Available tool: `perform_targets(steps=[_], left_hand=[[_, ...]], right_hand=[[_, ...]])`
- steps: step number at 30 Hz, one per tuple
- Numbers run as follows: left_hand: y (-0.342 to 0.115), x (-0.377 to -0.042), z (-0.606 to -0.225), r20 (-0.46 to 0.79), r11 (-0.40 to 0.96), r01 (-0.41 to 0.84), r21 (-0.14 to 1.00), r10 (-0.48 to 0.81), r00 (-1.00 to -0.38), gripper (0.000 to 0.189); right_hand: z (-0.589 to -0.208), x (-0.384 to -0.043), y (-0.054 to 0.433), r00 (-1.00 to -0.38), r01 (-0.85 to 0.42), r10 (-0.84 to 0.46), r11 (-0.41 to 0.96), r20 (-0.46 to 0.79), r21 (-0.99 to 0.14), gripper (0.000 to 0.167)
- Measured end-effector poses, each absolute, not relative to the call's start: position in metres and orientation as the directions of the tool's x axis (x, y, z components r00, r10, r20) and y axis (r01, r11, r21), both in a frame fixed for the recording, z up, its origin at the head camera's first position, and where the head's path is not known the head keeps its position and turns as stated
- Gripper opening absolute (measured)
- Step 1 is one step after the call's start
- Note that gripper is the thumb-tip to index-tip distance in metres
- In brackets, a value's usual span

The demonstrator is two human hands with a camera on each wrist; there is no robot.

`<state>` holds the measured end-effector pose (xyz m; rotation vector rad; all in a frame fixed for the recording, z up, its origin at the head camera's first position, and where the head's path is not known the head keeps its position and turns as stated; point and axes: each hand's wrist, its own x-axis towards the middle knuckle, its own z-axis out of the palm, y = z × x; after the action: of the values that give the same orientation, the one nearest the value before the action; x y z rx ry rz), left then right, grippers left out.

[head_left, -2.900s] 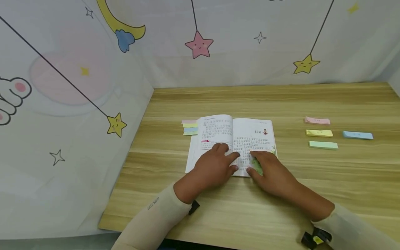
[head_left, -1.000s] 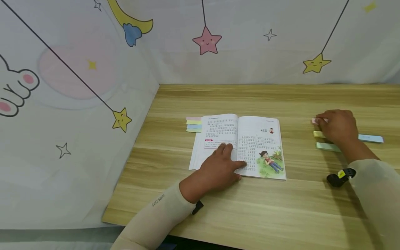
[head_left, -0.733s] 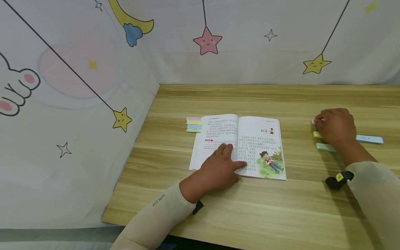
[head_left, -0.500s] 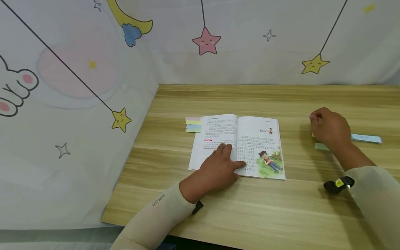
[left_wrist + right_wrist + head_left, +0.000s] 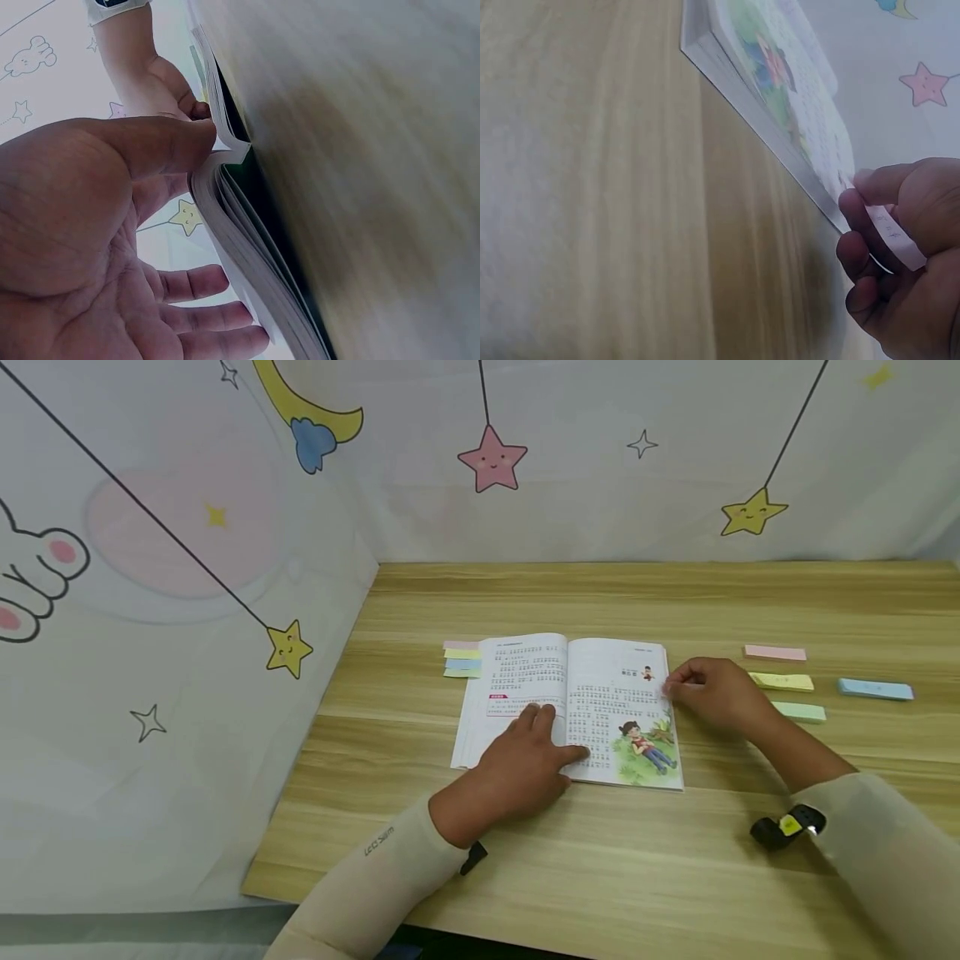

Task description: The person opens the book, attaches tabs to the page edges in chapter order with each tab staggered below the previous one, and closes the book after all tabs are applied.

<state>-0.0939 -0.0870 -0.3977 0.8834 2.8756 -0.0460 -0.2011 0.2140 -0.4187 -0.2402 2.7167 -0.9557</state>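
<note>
An open book [image 5: 611,693] lies on the wooden table, text on both pages and a picture of a lying child at lower right. Across its middle and left page rests my left hand [image 5: 517,760], fingers spread, holding the pages flat; the left wrist view shows this hand [image 5: 112,240] at the book's bottom edge. My right hand [image 5: 716,693] is at the right page's outer edge. In the right wrist view, thumb and fingers of the right hand [image 5: 915,255] pinch a pale pink sticky tab [image 5: 891,232] beside the page edge. In the head view this tab is mostly hidden.
Sticky tab pads in pink [image 5: 775,653], yellow [image 5: 783,682], green [image 5: 802,712] and blue [image 5: 875,690] lie right of the book. Several coloured tabs [image 5: 462,660] stick out from its left edge. A printed curtain [image 5: 585,518] borders the table behind.
My right hand left the book, went to the pink pad, pinched a tab from it and came back left to the right page's edge. The left hand stayed on the book.
</note>
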Motion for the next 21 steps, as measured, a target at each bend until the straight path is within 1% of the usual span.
perform_targets(steps=[6,15,21], left_hand=[[-0.0862,-0.094,-0.3969,-0.145,0.829,0.56,0.002,0.554,-0.82,0.04],[-0.0854,-0.0944,-0.3964,-0.16,0.835,0.55,0.012,0.544,-0.824,0.041],[-0.085,-0.0949,-0.397,-0.16,0.835,0.55,0.012,0.544,-0.823,0.041]], right_hand=[[-0.4233,-0.1976,0.2102,-0.96,-0.067,-0.218,0.789,-0.177,-0.61,0.028],[-0.4238,-0.1982,0.2107,-0.958,-0.067,-0.221,0.793,-0.183,-0.606,0.03],[-0.424,-0.198,0.2086,-0.962,-0.072,-0.213,0.799,-0.169,-0.597,0.029]])
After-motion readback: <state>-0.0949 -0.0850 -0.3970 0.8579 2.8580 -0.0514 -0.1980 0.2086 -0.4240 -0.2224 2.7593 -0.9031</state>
